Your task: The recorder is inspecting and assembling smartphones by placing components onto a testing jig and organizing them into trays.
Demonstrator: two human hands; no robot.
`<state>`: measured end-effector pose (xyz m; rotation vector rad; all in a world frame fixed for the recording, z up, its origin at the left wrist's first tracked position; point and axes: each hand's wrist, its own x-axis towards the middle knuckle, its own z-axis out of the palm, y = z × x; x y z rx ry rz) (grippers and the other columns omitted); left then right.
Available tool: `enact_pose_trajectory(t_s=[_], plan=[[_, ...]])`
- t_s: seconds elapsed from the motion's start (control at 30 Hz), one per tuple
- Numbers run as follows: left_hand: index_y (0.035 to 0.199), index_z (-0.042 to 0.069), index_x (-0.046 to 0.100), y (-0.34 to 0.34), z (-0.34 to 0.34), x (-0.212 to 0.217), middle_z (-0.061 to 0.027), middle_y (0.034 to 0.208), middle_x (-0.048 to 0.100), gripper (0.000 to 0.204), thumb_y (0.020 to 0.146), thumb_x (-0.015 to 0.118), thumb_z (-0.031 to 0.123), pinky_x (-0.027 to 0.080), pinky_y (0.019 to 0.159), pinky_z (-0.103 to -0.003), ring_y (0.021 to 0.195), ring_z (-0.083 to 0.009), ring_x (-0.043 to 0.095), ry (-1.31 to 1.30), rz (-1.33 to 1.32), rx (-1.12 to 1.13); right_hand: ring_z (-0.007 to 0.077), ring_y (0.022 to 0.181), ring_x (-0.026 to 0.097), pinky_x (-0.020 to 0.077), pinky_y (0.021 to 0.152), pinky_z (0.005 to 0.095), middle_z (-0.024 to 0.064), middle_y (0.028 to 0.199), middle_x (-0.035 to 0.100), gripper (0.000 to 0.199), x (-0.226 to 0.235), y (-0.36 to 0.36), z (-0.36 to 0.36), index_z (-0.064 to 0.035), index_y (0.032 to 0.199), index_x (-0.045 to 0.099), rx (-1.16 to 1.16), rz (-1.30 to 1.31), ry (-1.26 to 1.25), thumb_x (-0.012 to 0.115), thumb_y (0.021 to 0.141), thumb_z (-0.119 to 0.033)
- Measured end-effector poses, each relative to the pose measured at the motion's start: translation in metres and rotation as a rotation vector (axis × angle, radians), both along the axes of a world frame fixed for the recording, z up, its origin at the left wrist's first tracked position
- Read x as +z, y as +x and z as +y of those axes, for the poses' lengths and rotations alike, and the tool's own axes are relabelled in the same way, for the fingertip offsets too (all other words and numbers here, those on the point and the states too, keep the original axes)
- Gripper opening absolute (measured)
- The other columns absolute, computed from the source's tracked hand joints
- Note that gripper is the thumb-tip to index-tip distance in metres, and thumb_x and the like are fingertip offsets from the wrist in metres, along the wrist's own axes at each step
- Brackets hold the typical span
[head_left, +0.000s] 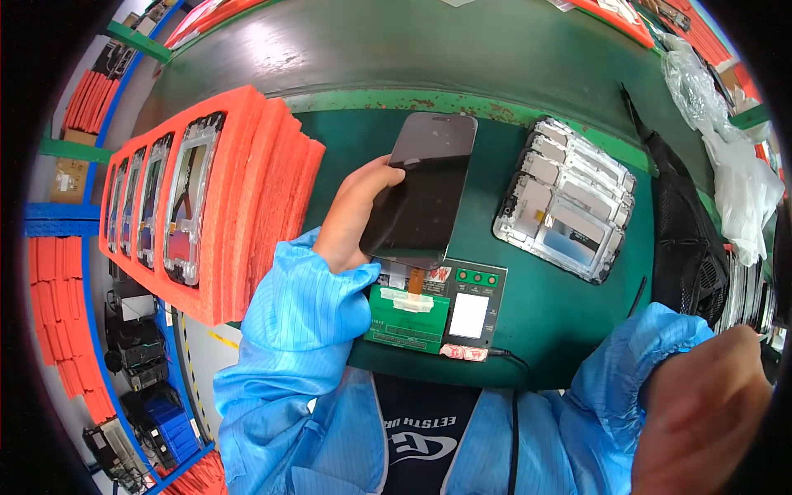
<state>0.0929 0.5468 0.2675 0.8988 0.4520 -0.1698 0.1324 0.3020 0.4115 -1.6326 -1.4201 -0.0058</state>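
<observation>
A dark, glossy phone screen [425, 186] is tilted above the green mat, and my left hand [356, 206] grips its left edge with the thumb on its face. Under its lower end lies a green and black circuit board [404, 318], with an orange ribbon cable [417, 282] running up toward the screen. White tape crosses the cable's base. My right hand [705, 404] is out at the lower right, away from the board and near the black bag; its fingers are turned away and blurred. Whether it holds anything is hidden.
Several metal phone frames [569, 198] lie overlapped on the mat's right. Upright orange foam trays [247, 206] with phone parts stand at left. A black mesh bag [685, 231] and clear plastic [726, 157] are at right. A black cable [516, 396] leaves the board. Blue shelving [62, 219] stands far left.
</observation>
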Motion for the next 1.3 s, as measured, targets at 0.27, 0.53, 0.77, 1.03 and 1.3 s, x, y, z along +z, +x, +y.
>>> enact_pose_trajectory(t_s=[0.27,0.53,0.77,1.03,1.3], plan=[[0.108,0.001,0.05,0.0,-0.012,0.021,-0.0086,0.094,0.059,0.029,0.081,0.045,0.011,0.049,0.073,-0.03,0.082,-0.017,0.059,0.074,0.088,0.085,0.0274,0.073,0.062,0.0457,0.07,0.0392,0.013,0.087,0.062,0.016,-0.006,0.009,-0.008,-0.0048,0.087,0.054,-0.087,-0.037,-0.143,0.058,0.077,-0.017],[0.112,-0.002,0.048,-0.006,0.002,0.003,-0.0092,0.095,0.059,0.033,0.083,0.043,0.012,0.047,0.075,-0.028,0.085,-0.0154,0.058,0.102,-0.045,0.012,0.034,0.067,0.058,0.0461,0.062,0.039,0.0154,0.076,0.06,0.017,-0.047,0.005,0.029,-0.002,0.083,0.059,-0.293,-0.148,-0.623,0.062,0.072,-0.015],[0.116,-0.005,0.047,-0.001,-0.004,-0.003,-0.01,0.105,0.057,0.036,0.086,0.04,0.014,0.042,0.08,-0.025,0.091,-0.0137,0.055,0.228,-0.163,0.063,0.0323,0.066,0.058,0.0458,0.061,0.0396,0.0125,0.064,0.059,0.021,-0.076,0.025,0.038,-0.0051,0.087,0.063,-0.053,-0.03,-1.006,0.059,0.077,-0.023],[0.12,-0.005,0.042,-0.002,-0.005,-0.002,-0.0115,0.109,0.055,0.041,0.086,0.035,0.016,0.043,0.084,-0.028,0.096,-0.0177,0.055,0.359,-0.258,0.059,0.0305,0.065,0.059,0.0466,0.06,0.0382,0.0108,0.065,0.06,0.024,-0.08,0.029,0.043,-0.0067,0.088,0.063,0.055,0.008,-1.048,0.061,0.076,-0.027],[0.119,-0.005,0.042,-0.005,-0.004,0.003,-0.0117,0.106,0.056,0.039,0.085,0.037,0.015,0.044,0.08,-0.026,0.093,-0.0154,0.056,0.304,-0.279,0.064,0.0289,0.064,0.059,0.047,0.059,0.0372,0.0092,0.065,0.061,0.028,-0.084,0.025,0.045,-0.0085,0.095,0.062,0.092,-0.026,-1.015,0.063,0.075,-0.028]])
